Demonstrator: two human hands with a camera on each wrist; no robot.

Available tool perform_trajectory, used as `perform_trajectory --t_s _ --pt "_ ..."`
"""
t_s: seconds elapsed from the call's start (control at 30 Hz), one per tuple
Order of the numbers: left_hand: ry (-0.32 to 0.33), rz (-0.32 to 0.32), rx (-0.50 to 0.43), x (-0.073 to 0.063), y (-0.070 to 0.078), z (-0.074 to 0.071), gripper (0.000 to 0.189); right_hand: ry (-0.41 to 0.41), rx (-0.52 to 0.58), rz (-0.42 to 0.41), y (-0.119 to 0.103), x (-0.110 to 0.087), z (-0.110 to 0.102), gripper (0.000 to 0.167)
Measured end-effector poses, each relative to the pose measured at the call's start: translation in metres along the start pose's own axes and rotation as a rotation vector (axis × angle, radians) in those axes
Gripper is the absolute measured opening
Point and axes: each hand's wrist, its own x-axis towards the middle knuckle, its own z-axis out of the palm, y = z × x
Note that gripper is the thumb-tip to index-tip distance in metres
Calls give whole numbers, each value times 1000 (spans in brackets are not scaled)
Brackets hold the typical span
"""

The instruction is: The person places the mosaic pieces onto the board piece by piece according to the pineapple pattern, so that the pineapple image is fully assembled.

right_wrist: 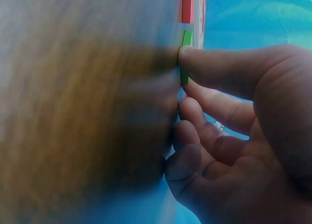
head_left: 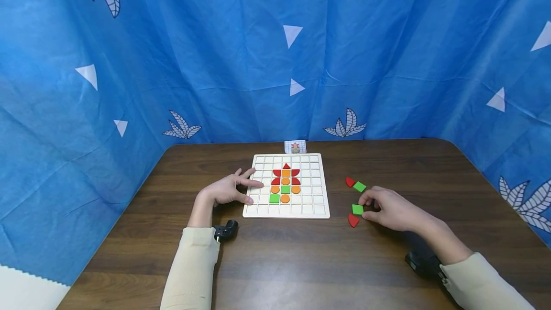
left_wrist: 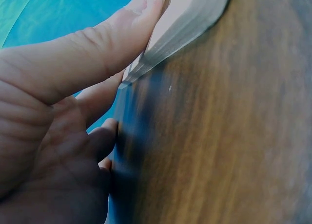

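Observation:
A white grid board (head_left: 316, 200) bears a figure of red, orange and green tiles. My left hand (head_left: 225, 189) rests on its left edge with fingers spread, thumb and index finger reaching over the grid. In the left wrist view, the thumb (left_wrist: 92, 58) lies on the board's edge. To the right of the board, my right hand (head_left: 389, 208) pinches a green square tile (head_left: 357, 209) between thumb and index finger at the table top. That green tile (right_wrist: 187, 39) shows edge-on in the right wrist view, its other fingers curled below.
A red quarter-round tile (head_left: 353, 220) lies just in front of the pinched tile. Farther back, another green square (head_left: 359, 186) lies beside another red piece (head_left: 350, 182). A small pattern card (head_left: 295, 147) sits behind the board. Blue curtain (head_left: 267, 61) surrounds the wooden table (head_left: 292, 262).

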Motion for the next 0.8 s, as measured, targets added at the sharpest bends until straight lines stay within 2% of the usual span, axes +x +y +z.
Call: perform_trajectory --t_s 0.27,0.8 --pt "2 6 -4 0 2 0 53 -13 8 11 1 3 -1 19" --pt "-5 4 11 1 0 0 53 -10 29 19 -18 30 0 18"
